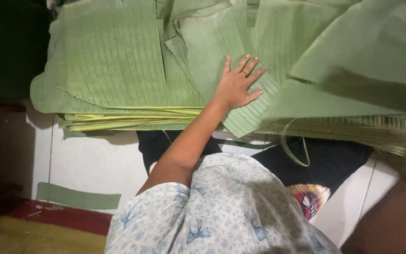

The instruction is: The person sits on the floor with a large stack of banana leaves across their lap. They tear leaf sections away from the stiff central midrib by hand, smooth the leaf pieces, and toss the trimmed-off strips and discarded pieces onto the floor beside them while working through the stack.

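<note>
Pressing left hand (237, 87) on green leaves (118, 66)

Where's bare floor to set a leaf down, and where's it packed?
Free: the white floor between the leaf stack's front edge, the loose leaf strip and the left arm. Smaller patch lower right, beside the black cloth. Crowded: the stack under the left hand and the lifted leaves.

left hand (237, 87) flat on leaf stack (118, 70), leaf strip (76, 196) on floor (95, 164) below
</note>
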